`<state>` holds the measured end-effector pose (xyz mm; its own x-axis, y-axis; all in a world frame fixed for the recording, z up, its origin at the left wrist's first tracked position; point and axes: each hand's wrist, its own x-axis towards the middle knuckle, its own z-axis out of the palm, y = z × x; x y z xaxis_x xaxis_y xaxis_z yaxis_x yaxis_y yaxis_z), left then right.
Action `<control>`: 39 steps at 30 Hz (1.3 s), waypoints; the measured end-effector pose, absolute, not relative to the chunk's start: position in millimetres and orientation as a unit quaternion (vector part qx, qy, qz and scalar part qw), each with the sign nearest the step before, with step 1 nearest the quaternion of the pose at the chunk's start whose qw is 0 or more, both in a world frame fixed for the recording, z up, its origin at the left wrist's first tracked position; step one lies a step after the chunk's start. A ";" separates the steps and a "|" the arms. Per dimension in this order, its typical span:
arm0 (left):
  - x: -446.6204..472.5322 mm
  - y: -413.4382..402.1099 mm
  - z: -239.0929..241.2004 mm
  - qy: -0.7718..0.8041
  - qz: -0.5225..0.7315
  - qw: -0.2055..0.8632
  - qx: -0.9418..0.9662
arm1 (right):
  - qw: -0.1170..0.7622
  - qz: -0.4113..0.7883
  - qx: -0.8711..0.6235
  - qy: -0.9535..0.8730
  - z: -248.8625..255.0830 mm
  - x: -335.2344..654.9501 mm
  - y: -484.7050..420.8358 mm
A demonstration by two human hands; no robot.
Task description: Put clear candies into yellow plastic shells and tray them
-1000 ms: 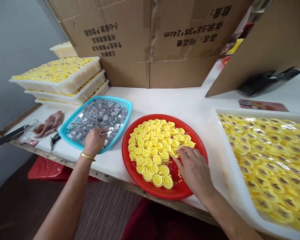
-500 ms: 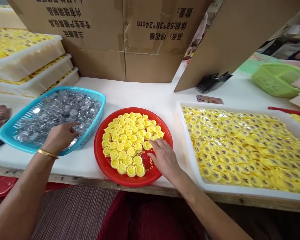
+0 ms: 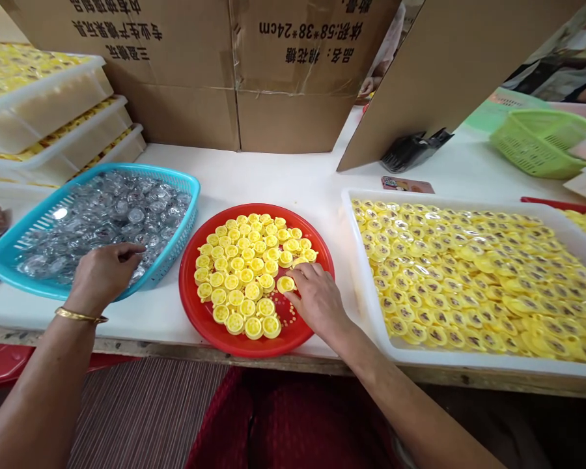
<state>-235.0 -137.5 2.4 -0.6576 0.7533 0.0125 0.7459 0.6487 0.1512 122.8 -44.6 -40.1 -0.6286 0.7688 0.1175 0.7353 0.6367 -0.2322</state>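
My left hand (image 3: 108, 270) is over the near right part of a blue basket (image 3: 0, 273) full of small clear plastic-wrapped round pieces (image 3: 135, 215). Its thumb and index finger are pinched together; what lies between them, if anything, is too small to make out. At the red round tray (image 3: 209, 342), my right hand (image 3: 317, 293) has its thumb and fingers closed on a small yellow round plastic cup (image 3: 286, 284) near the tray's right side. Many similar yellow cups (image 3: 247, 275) lie face up there, and tiny pale beads (image 3: 286, 309) are scattered on the tray's bare part.
To the right stands a white tray (image 3: 449, 360) of yellow pieces with printed centres. Stacked white trays (image 3: 83, 81) rise at the left. Cardboard (image 3: 288, 124) walls the back. A black plastic item (image 3: 415, 153), a small card (image 3: 407, 185) and a green basket (image 3: 537, 146) are farther right.
My left fingers have drawn together into a pinch over the blue basket. My right hand has closed on a yellow cup at the tray's right side. The view has shifted slightly.
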 end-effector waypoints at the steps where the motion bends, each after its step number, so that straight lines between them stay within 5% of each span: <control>1: -235.1 -137.8 0.8 0.905 0.074 0.029 0.417 | 0.113 0.083 -0.416 -0.898 -37.7 125.5 -47.7; 14: -230.3 -141.1 -0.9 0.902 0.115 0.043 0.413 | -0.038 0.127 -0.363 -0.922 -43.8 126.3 -69.9; 26: -228.6 -143.5 -1.5 0.901 0.149 0.038 0.405 | 0.002 0.183 -0.376 -0.908 -43.0 129.2 -61.1; 39: -230.0 -143.3 -4.0 0.900 0.162 0.031 0.403 | 0.151 0.261 -0.434 -0.849 -31.7 117.7 -28.3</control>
